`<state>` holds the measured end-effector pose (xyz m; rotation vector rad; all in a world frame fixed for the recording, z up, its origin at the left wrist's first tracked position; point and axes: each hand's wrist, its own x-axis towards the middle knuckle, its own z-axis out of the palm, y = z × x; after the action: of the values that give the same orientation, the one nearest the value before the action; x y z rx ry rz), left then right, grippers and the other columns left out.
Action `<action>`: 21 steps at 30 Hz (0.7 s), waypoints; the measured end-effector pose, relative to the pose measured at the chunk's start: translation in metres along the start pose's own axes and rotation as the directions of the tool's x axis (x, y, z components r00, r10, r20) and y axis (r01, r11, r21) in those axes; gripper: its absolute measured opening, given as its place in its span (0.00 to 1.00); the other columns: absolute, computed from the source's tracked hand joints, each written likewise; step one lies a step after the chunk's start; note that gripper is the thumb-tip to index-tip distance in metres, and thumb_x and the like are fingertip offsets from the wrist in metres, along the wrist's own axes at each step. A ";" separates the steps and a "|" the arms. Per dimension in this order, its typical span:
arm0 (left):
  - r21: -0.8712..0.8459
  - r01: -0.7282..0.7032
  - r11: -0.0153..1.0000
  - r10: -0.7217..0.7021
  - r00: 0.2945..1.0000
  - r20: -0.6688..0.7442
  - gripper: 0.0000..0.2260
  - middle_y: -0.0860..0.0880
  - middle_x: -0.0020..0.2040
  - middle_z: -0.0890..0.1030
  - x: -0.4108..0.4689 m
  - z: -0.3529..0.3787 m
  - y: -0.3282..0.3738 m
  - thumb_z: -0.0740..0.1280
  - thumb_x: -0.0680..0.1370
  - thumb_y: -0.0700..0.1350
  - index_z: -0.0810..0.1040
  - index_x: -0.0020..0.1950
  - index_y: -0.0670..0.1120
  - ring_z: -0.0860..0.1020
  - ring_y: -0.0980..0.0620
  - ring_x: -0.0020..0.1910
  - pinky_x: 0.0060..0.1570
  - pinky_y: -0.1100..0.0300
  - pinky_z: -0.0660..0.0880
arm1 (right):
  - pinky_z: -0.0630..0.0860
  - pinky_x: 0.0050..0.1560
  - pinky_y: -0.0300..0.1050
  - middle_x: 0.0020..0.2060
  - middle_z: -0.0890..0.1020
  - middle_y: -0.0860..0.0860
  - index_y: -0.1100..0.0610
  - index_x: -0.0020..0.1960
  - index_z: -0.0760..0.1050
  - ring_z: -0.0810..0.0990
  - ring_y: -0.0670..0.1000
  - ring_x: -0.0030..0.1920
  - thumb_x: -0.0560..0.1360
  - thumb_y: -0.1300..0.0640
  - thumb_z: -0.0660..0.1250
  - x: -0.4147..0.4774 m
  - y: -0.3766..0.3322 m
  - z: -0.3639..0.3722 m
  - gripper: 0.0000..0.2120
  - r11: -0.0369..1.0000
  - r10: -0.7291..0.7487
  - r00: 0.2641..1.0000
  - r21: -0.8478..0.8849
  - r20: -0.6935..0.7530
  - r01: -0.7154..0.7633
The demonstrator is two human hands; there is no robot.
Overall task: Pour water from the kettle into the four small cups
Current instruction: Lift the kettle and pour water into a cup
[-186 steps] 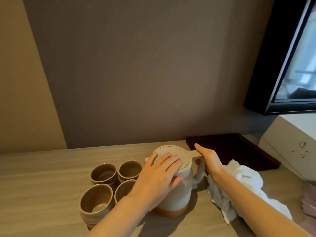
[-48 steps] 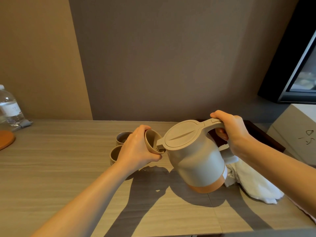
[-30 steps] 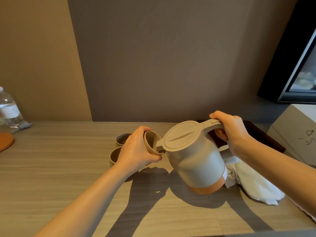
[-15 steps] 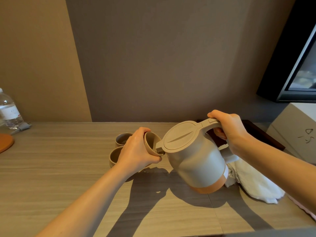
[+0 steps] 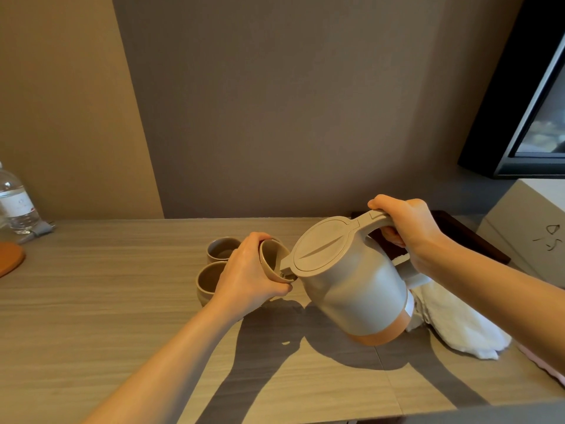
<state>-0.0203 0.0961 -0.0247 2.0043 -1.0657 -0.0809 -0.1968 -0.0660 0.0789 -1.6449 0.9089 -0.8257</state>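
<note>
- My right hand (image 5: 406,231) was wrapped round the handle on top of the kettle (image 5: 351,289). The kettle hung clear of the table (image 5: 91,301), tipped down to the left with its lid shut.
- My left hand (image 5: 247,280) gripped one small cup (image 5: 270,258), lifted off the table and tilted so its mouth faced the kettle.
- The spout sat at that cup's lower rim, touching it or very nearly.
- A far cup (image 5: 220,250) and a near cup (image 5: 208,278) stood on the table just left of my left hand. I could not see the fourth, which was perhaps hidden behind the hand.
- I could not tell whether water was running, or how full the held cup was.
- To pour well, I judged the held cup should come closer to level as it filled. Tilted that far, it would hold little before spilling over its lower lip.
- The kettle wanted a slow, small tip, with the spout inside the rim, because a sudden tilt could gush.
- A white cloth (image 5: 458,325) lay just right of the kettle, handy for drips.
- I reckoned most of the task remained.
</note>
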 end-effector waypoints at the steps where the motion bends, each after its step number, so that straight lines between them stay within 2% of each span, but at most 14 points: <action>1: -0.006 0.001 1.000 -0.001 1.000 -0.001 0.38 0.59 0.58 0.73 -0.001 0.000 0.000 0.82 0.60 0.49 0.65 0.64 0.58 0.73 0.56 0.57 0.51 0.63 0.74 | 0.64 0.33 0.40 0.20 0.73 0.47 0.60 0.34 0.74 0.67 0.48 0.30 0.76 0.54 0.67 0.000 0.000 0.000 0.14 1.000 -0.002 1.000 -0.002 0.001 0.002; 5: -0.027 0.020 0.999 -0.020 1.000 -0.014 0.40 0.58 0.59 0.73 -0.003 0.002 -0.001 0.83 0.59 0.49 0.66 0.66 0.56 0.73 0.56 0.58 0.52 0.61 0.75 | 0.65 0.33 0.39 0.24 0.72 0.50 0.60 0.34 0.74 0.68 0.48 0.30 0.76 0.54 0.67 -0.001 -0.001 0.001 0.14 1.000 -0.005 1.000 -0.006 0.001 0.005; 10: -0.066 0.034 0.997 -0.035 0.999 -0.021 0.41 0.60 0.57 0.72 -0.005 0.004 -0.001 0.83 0.59 0.48 0.66 0.66 0.56 0.72 0.57 0.57 0.50 0.63 0.73 | 0.66 0.33 0.38 0.28 0.72 0.53 0.60 0.34 0.74 0.68 0.47 0.29 0.76 0.55 0.67 -0.002 -0.002 0.003 0.14 1.000 -0.011 1.000 -0.022 0.002 0.011; 17: -0.095 0.057 0.994 -0.059 0.998 -0.020 0.40 0.59 0.57 0.72 -0.006 0.005 0.001 0.83 0.59 0.48 0.65 0.63 0.59 0.72 0.57 0.57 0.50 0.63 0.72 | 0.66 0.32 0.39 0.24 0.72 0.50 0.59 0.31 0.73 0.68 0.47 0.28 0.76 0.55 0.67 -0.001 -0.006 0.003 0.16 0.999 -0.018 1.000 -0.038 0.002 0.018; 21: -0.106 0.068 0.992 -0.071 0.997 -0.022 0.41 0.58 0.60 0.73 -0.006 0.007 0.002 0.83 0.59 0.49 0.65 0.66 0.56 0.72 0.56 0.59 0.53 0.61 0.73 | 0.67 0.35 0.40 0.29 0.73 0.54 0.60 0.34 0.75 0.70 0.49 0.31 0.75 0.54 0.67 -0.001 -0.008 0.002 0.14 0.998 -0.027 1.000 -0.062 -0.002 0.027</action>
<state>-0.0287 0.0954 -0.0300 1.9418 -0.9560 -0.1449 -0.1938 -0.0629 0.0860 -1.7129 0.9239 -0.8258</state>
